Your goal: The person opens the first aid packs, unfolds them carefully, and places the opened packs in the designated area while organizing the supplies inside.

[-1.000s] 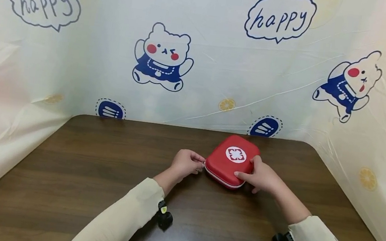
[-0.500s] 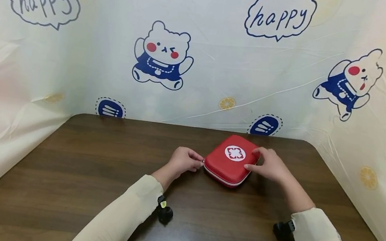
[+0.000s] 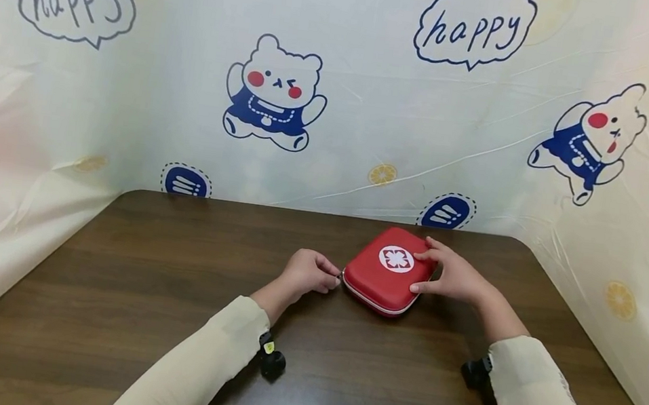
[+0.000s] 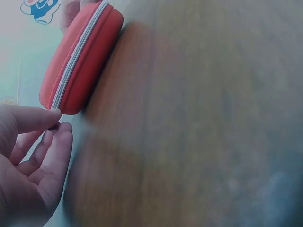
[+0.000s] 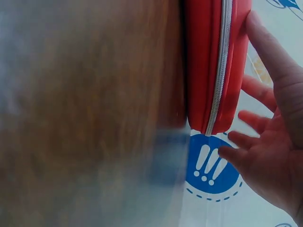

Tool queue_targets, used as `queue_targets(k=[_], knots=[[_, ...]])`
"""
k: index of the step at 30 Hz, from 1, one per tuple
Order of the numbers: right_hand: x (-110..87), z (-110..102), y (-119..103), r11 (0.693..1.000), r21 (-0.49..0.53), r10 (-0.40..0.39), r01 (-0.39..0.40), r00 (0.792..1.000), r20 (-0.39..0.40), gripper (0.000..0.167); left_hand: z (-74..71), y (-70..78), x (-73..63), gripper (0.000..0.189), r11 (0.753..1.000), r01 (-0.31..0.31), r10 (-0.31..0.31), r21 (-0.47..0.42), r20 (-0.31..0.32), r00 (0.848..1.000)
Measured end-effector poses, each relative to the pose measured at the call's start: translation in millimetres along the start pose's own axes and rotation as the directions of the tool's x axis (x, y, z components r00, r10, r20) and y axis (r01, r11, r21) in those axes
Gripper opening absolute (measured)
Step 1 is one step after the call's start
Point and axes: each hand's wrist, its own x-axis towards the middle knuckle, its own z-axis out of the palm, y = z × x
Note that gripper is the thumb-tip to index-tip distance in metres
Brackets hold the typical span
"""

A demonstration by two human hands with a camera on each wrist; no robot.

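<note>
A red zippered first-aid case (image 3: 378, 281) with a white round emblem lies flat near the far edge of the wooden table. At its left corner my left hand (image 3: 305, 275) pinches a small dark zipper pull (image 4: 54, 126) between thumb and fingers, as the left wrist view shows. The silver zipper (image 4: 78, 56) looks closed along the sides in view. My right hand (image 3: 456, 278) rests on the case's right side, thumb and fingertips touching the top. Its fingers (image 5: 259, 90) are spread and fairly straight, not wrapped round the case.
The brown wooden table (image 3: 149, 316) spreads out in front and to both sides. Behind it hangs a pale printed cloth (image 3: 363, 98) with bears and lettering. Black camera mounts (image 3: 272, 363) sit at both wrists.
My right hand has loosened its grip on the case's near right side and shifted up along that edge, fingers spreading on top. My left hand stays at the left corner; the case barely moves.
</note>
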Motion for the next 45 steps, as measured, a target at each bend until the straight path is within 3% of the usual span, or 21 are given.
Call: queue_targets(k=[7,14,20,24,29,34,40,45], knots=[[2.8,-1.8,-3.6,0.999,-0.039,-0.017,0.018,1.000,0.024,0.076,-2.4,0.9,-5.1,0.008,0.999,-0.017,0.016,0.037,0.010,1.000],[3.0,0.2,-1.8,0.996,-0.050,-0.079,0.078,0.997,-0.015,0.073,-0.8,-3.9,-10.7,0.008,0.999,-0.022,0.019,0.030,0.074,0.997],[3.5,2.4,-6.5,0.989,-0.124,-0.091,0.083,0.994,-0.061,0.073,15.4,0.6,-22.5,0.007,0.999,-0.044,0.045,-0.008,0.203,0.978],[2.9,5.0,-13.9,0.984,-0.169,-0.070,0.055,0.994,-0.083,0.073,26.6,3.7,-28.7,0.005,0.999,-0.047,0.050,-0.021,0.230,0.972],[-0.8,7.6,-22.9,0.980,-0.201,-0.033,0.012,0.994,-0.103,0.070,29.2,3.7,-31.8,0.007,0.999,-0.036,0.039,-0.016,0.191,0.981],[-6.5,6.8,-27.9,0.973,-0.232,-0.008,-0.015,0.995,-0.098,0.068,20.3,-0.5,-30.0,0.009,0.998,-0.063,0.066,-0.027,0.134,0.989],[-14.8,1.8,-30.2,0.954,-0.298,-0.052,0.022,0.994,-0.095,0.052,9.7,-5.5,-24.4,0.009,0.996,-0.076,0.078,-0.038,0.041,0.996],[-23.4,-3.5,-27.6,0.955,-0.293,-0.069,0.037,0.993,-0.099,0.038,6.2,-8.0,-18.5,0.010,0.996,-0.066,0.064,-0.058,-0.046,0.997]])
